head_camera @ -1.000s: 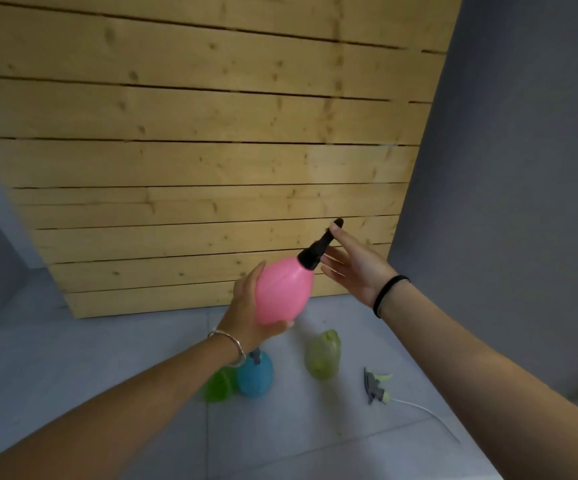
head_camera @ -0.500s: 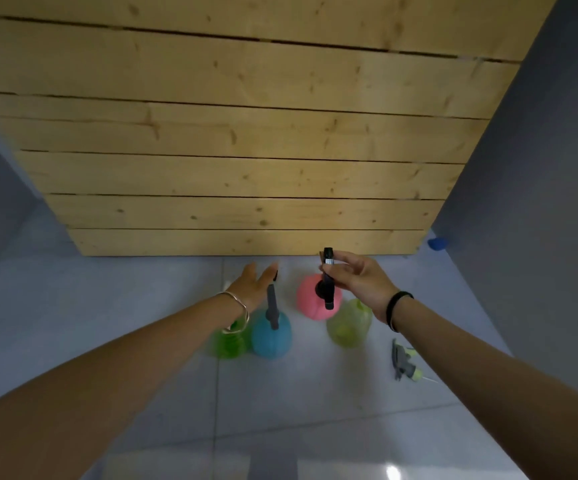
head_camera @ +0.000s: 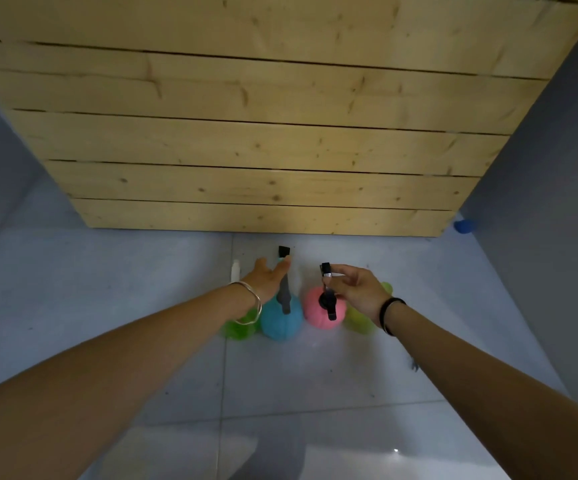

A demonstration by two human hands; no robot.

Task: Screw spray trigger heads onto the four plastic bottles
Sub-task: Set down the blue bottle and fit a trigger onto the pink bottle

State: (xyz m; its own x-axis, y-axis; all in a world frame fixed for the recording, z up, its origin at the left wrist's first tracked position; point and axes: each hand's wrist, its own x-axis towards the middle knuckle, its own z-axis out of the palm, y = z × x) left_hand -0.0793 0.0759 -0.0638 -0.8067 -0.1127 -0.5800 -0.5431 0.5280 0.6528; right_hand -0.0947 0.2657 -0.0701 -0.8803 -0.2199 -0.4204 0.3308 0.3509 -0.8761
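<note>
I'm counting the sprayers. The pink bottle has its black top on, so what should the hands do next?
Probably let go: the right hand pinches the black trigger already on the pink bottle, which stands on the floor. The yellow-green bottle beside it shows no head, so it likely comes next.

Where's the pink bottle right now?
The pink bottle stands on the grey floor in front of the wooden crate, between the blue bottle and a yellow-green bottle, under the right hand.
</note>
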